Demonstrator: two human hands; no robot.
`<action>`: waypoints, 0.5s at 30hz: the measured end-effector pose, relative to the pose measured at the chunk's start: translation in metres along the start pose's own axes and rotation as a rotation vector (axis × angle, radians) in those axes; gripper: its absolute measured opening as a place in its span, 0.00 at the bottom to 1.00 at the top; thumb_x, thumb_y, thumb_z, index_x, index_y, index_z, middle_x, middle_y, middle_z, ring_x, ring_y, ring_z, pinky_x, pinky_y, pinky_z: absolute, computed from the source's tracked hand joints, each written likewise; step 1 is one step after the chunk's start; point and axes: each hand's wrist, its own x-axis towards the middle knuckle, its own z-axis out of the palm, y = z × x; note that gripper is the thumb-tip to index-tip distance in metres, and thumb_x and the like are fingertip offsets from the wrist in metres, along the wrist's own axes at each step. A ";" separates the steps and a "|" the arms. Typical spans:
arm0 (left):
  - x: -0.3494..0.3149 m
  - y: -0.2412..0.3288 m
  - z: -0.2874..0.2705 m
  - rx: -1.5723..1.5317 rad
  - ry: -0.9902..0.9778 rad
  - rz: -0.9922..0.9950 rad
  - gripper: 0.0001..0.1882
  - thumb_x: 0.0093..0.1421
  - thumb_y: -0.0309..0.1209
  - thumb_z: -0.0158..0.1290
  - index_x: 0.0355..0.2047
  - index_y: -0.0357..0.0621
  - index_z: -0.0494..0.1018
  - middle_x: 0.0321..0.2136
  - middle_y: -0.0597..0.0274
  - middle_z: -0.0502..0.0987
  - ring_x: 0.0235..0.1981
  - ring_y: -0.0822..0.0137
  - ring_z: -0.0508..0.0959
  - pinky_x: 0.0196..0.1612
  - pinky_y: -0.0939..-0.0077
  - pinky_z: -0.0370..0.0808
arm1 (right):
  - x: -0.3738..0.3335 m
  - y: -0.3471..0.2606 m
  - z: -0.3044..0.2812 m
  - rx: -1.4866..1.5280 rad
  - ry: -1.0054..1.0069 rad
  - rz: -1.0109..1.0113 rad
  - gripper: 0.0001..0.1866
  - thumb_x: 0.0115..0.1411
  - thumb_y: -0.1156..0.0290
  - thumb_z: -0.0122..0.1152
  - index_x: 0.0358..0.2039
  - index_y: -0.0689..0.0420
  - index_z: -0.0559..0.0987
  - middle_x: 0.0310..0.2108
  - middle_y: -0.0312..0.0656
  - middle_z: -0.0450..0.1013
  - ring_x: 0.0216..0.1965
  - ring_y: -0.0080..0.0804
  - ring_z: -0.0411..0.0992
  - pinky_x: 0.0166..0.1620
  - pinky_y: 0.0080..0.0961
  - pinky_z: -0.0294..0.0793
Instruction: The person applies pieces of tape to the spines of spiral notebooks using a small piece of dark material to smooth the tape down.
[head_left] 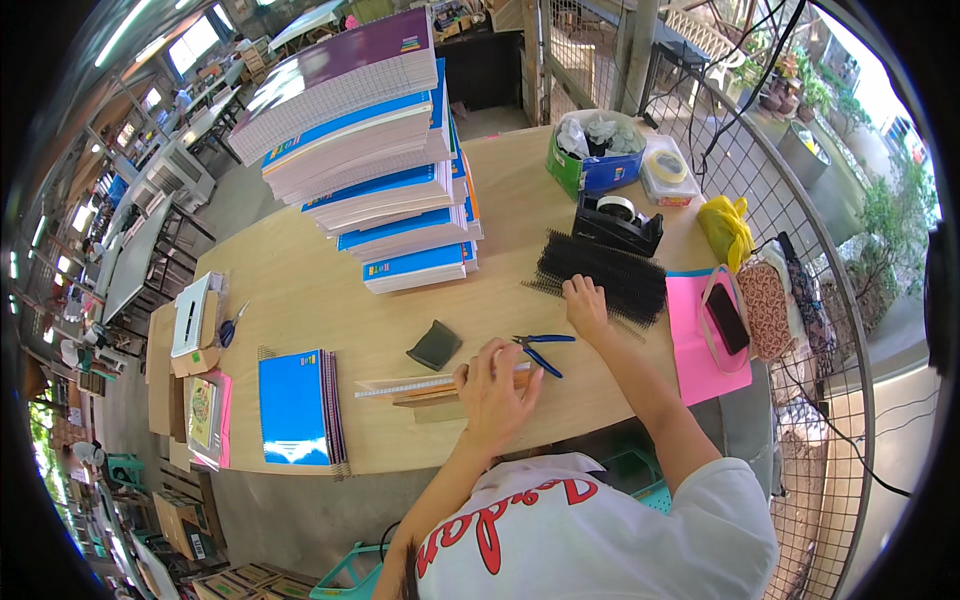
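Note:
My right hand [585, 302] reaches to the near edge of a pile of black binding coils [610, 272]. Its fingers are closed on a coil that sticks out on both sides of the hand. My left hand [494, 396] lies with fingers apart over a clear ruler [400, 387] and a brown strip of board [428, 401], partly covering both. Just beyond its fingertips, blue-handled cutting pliers [541, 352] lie with their handles spread. A small dark green curved piece [434, 345] sits behind the left hand. Coil-bound blue notebooks [293, 407] are stacked at the left.
Tall stacks of blue-covered books [400, 190], a purple one on top, stand at the back. Beyond the coils are a tape dispenser [618, 222] and a bag-filled box [595, 165]. A phone [727, 318] lies on pink card [700, 375]. Scissors [233, 326] lie far left.

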 end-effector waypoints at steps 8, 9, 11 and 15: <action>-0.012 -0.023 -0.012 -0.115 -0.112 0.105 0.08 0.56 0.27 0.60 0.37 0.49 0.77 0.33 0.67 0.76 0.37 0.60 0.75 0.43 0.62 0.66 | 0.004 0.013 -0.003 0.000 -0.017 -0.178 0.11 0.53 0.71 0.60 0.38 0.56 0.74 0.40 0.40 0.68 0.42 0.39 0.68 0.39 0.38 0.69; -0.012 -0.022 -0.011 -0.120 -0.103 0.093 0.08 0.56 0.27 0.61 0.37 0.49 0.77 0.33 0.66 0.76 0.37 0.60 0.75 0.43 0.62 0.67 | 0.006 0.012 -0.005 0.044 0.025 -0.173 0.11 0.54 0.73 0.60 0.38 0.57 0.74 0.40 0.41 0.68 0.42 0.40 0.69 0.39 0.38 0.70; -0.013 -0.021 -0.009 -0.129 -0.096 0.083 0.08 0.56 0.28 0.61 0.36 0.49 0.77 0.33 0.66 0.76 0.36 0.60 0.75 0.43 0.63 0.67 | 0.007 0.014 -0.012 0.181 0.110 -0.151 0.13 0.54 0.74 0.61 0.41 0.57 0.74 0.40 0.42 0.69 0.42 0.43 0.70 0.39 0.38 0.71; -0.017 -0.024 -0.010 -0.107 -0.086 0.052 0.08 0.55 0.27 0.61 0.36 0.50 0.77 0.32 0.66 0.76 0.35 0.61 0.76 0.42 0.63 0.66 | 0.024 0.002 -0.086 0.427 -0.142 -0.053 0.21 0.55 0.81 0.56 0.51 0.55 0.77 0.38 0.45 0.72 0.41 0.44 0.74 0.42 0.34 0.75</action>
